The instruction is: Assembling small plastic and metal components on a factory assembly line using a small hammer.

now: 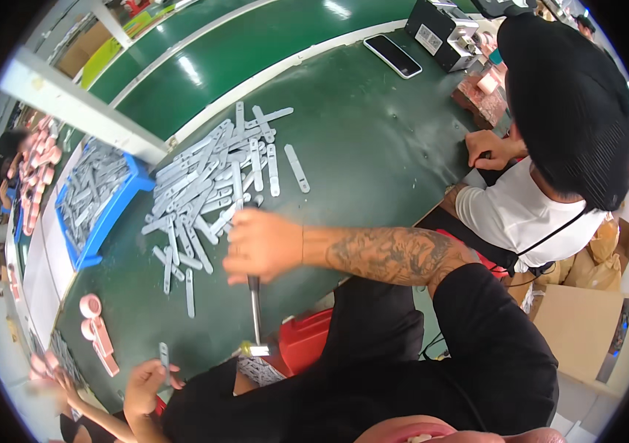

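Note:
My right hand point(264, 247) is closed around the dark handle of a small hammer point(255, 314). Its metal shaft points down toward my lap, ending in a head with a yellowish end. At the table's near left edge, my left hand point(146, 387) pinches one flat grey strip point(164, 354) that stands up from the fingers. Beyond my right hand spreads a heap of similar grey strips point(196, 181), each a slim flat bar with holes or slots. Beside my lap a red bin point(307, 336) sits, and grey pieces point(259, 371) show next to it.
Pink parts point(97, 334) lie on the green table point(351, 125) at left. Behind them stands a blue tray point(93, 240) of grey pieces. Far right are a phone point(393, 56) and a black machine point(441, 35). A co-worker in a black cap point(569, 103) sits close at right; another person's hand point(67, 390) shows lower left.

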Motion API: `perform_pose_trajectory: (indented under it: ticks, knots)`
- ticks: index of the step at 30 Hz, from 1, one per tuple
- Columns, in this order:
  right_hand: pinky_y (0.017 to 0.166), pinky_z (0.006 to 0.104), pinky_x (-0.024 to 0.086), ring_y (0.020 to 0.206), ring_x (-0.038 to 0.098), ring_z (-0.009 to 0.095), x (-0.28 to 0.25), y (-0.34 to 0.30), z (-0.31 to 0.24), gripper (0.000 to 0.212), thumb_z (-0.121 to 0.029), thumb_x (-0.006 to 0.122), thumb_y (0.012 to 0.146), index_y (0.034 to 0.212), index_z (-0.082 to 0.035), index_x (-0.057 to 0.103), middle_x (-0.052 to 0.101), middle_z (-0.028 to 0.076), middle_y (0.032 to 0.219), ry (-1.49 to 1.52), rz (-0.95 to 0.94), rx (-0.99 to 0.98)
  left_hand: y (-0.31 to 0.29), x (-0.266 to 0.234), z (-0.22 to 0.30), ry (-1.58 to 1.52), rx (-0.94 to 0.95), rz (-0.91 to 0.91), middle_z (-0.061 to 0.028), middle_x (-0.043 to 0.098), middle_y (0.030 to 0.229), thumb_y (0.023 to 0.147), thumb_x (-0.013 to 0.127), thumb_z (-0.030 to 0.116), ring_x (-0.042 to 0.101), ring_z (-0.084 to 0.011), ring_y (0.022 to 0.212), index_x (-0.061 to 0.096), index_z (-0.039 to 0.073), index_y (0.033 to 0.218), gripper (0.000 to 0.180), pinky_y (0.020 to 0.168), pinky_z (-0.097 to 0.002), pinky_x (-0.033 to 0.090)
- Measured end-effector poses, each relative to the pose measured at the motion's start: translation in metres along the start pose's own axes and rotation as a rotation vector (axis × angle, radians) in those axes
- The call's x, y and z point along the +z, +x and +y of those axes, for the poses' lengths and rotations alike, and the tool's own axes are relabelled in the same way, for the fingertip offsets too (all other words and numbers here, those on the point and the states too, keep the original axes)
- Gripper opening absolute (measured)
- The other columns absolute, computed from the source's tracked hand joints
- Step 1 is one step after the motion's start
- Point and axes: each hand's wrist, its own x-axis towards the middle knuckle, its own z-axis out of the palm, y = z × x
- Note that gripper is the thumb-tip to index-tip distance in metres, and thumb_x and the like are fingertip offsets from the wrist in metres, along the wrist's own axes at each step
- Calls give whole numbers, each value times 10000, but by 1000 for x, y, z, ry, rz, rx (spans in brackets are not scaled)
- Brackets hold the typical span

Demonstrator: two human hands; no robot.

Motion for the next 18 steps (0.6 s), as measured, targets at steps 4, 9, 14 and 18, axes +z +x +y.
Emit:
perform_pose_trajectory:
  ticks: [4, 9, 14, 18]
  knots:
    - [710, 371, 444, 706, 554, 197, 11, 1, -18, 215, -250, 760, 862, 781, -136, 596, 514, -29, 685, -3, -110, -92, 48, 13, 6, -30, -75, -149, -134, 795, 955, 1109, 614, 153, 769, -234, 937, 722, -49, 1154, 233, 956, -369, 559]
    - [778, 384, 434, 717, 580, 205, 18, -1, -27, 221, -289, 729, 802, 750, -146, 569, 565, -23, 662, 36, -120, 33, 67, 7, -28, -194, -153, -413, -185, 781, 1009, 1053, 572, 19, 781, -310, 949, 675, -45, 1213, 201, 945, -411, 596]
    - [802, 393, 410, 732, 598, 200, 21, 2, -33, 236, -339, 751, 862, 806, -149, 623, 586, -28, 665, 41, -248, 139, 61, 15, 10, -199, -318, -261, -127, 746, 966, 1018, 604, 190, 735, -236, 953, 678, 7, 1029, 198, 917, -346, 570]
    - [820, 397, 399, 737, 603, 199, 21, 4, -29, 256, -356, 768, 868, 815, -152, 624, 595, -27, 666, 85, -279, 166, 60, 15, 0, -284, -370, -196, -115, 738, 1009, 1037, 603, 179, 725, -232, 925, 662, 14, 1100, 187, 900, -349, 574]
